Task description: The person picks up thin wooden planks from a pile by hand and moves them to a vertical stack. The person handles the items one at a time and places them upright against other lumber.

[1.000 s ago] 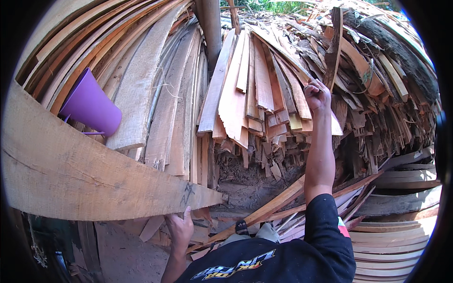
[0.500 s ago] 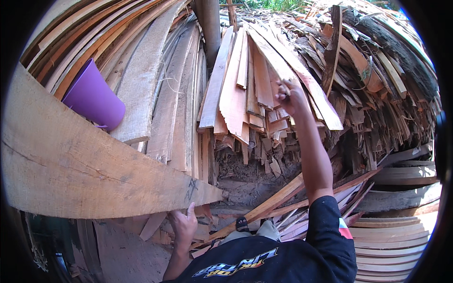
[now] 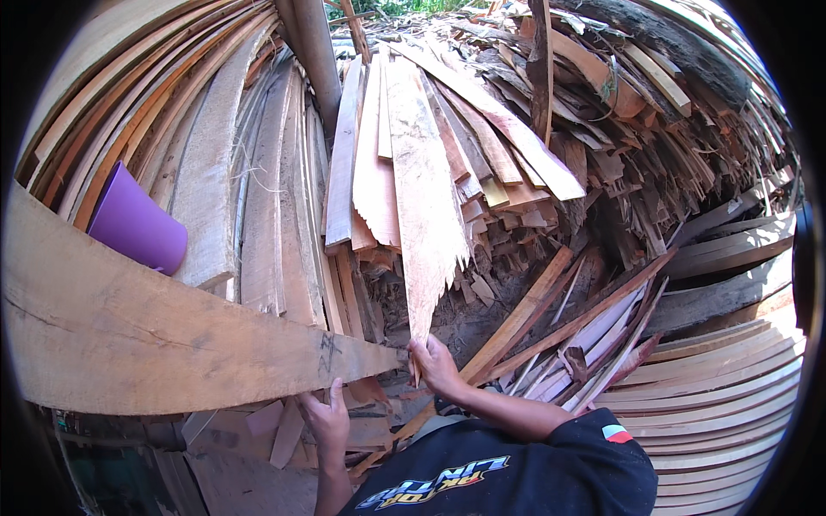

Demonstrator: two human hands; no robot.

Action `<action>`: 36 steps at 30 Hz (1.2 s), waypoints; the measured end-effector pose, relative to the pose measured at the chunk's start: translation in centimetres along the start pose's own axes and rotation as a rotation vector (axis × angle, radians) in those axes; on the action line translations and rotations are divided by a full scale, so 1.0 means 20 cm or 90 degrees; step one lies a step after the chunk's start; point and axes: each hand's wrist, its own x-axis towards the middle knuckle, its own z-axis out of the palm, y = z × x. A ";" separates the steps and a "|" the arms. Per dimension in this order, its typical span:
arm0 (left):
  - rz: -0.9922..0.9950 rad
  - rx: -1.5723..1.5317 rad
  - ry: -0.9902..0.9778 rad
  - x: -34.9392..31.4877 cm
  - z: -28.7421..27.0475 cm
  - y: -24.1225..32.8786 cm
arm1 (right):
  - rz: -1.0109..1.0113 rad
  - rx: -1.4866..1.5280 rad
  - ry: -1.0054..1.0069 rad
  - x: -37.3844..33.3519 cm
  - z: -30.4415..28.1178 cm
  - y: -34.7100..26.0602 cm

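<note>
A wide, tan wooden plank with a crack and a dark mark near its right end stretches across the left side. My left hand grips its near edge close to that end, thumb up, the other fingers partly hidden beneath. Closed around the narrow near tip of a pale board is my right hand. This board has a jagged, splintered right edge, and its far part lies over the stack of boards. The tip is just right of the wide plank's end.
A purple bucket lies tilted on long planks at the left. A post rises behind. Rough offcuts are heaped at the far right, above curved-looking stacked planks. Loose strips lie right of my feet.
My right hand has come back from over the stack toward my body, drawing the jagged board nearer. My left hand stays at the wide plank's edge. The view has shifted right.
</note>
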 end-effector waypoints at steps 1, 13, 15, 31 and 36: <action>-0.006 -0.016 -0.025 -0.02 0.00 -0.01 | 0.037 0.006 -0.003 -0.07 0.03 -0.02; -0.152 -0.531 -0.484 -0.11 0.35 0.00 | 0.237 0.168 -0.329 0.11 -0.66 -0.06; -0.198 -0.566 -0.504 -0.08 0.41 0.02 | 0.227 0.294 -0.064 0.35 -0.80 -0.06; -0.180 -0.582 -0.647 -0.15 0.07 0.04 | 0.044 0.094 0.040 0.58 -0.38 -0.27; -0.222 -0.444 -0.700 -0.31 -0.04 -0.25 | -0.020 0.122 0.095 0.25 -0.27 0.10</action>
